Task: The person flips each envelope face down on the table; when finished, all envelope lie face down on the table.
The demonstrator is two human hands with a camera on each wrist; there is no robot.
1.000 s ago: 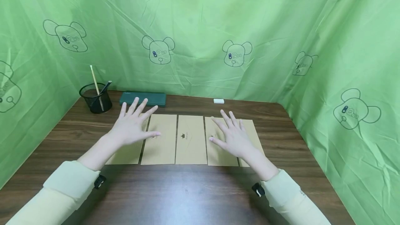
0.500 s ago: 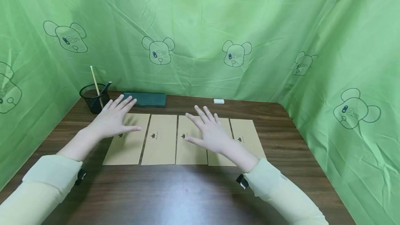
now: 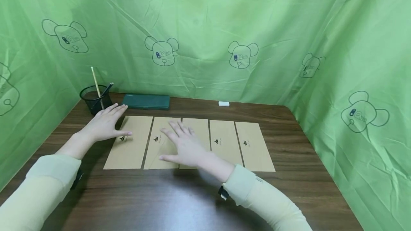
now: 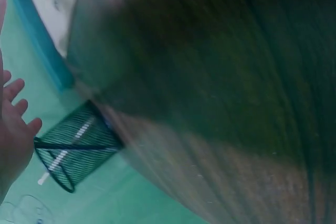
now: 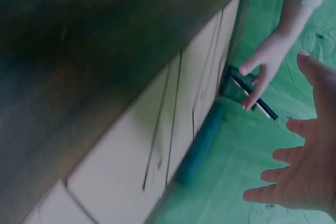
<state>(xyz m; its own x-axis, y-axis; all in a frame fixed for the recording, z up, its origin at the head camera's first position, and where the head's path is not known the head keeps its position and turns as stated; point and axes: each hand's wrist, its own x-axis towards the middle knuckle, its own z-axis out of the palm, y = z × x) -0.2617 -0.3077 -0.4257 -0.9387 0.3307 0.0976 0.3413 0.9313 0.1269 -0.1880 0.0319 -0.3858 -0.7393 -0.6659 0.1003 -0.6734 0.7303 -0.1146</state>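
Five tan envelopes [image 3: 226, 140] lie near the spread fingers of the left hand [image 3: 104, 124] and right hand [image 3: 187, 146]. Likely light, creasable; best pinched at thumb-side edges.

Five tan envelopes [image 3: 223, 133] lie in a row on dark wood table [image 3: 308, 188]; crown print [image 3: 216, 141] shows on four. Left hand [image 3: 104, 124] is at leftmost envelope's outer side, thumb over it; contact unclear. Right hand [image 3: 186, 147] is over second and third from left, fingers extended. Beyond: black mesh cup [image 3: 91, 104], dark green case [image 3: 146, 102], small white block [image 3: 223, 103], green cloth [image 3: 199, 17].
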